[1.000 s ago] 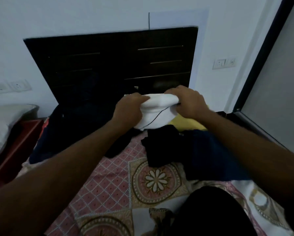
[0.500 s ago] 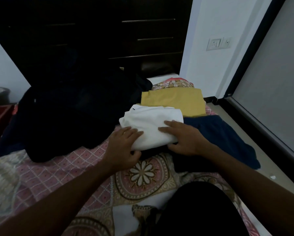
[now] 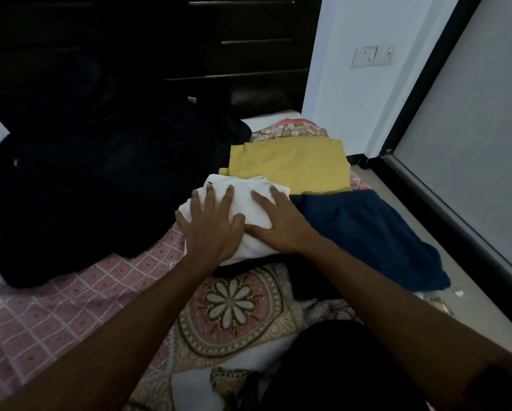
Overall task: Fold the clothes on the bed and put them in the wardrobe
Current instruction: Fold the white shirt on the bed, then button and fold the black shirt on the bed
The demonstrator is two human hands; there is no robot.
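On a patterned bed point(image 3: 71, 307), right of a dark heap point(image 3: 85, 188), left hand point(image 3: 213, 229) and right hand point(image 3: 281, 226) press flat, fingers spread, on a folded white garment point(image 3: 244, 189), probably smoothing creases, a folded yellow cloth point(image 3: 290, 164) just beyond.

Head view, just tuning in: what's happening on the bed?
A person presses the left hand and right hand flat on a folded white garment on the bed. A folded yellow garment lies just behind it, a navy garment to its right, a dark heap of clothes to its left.
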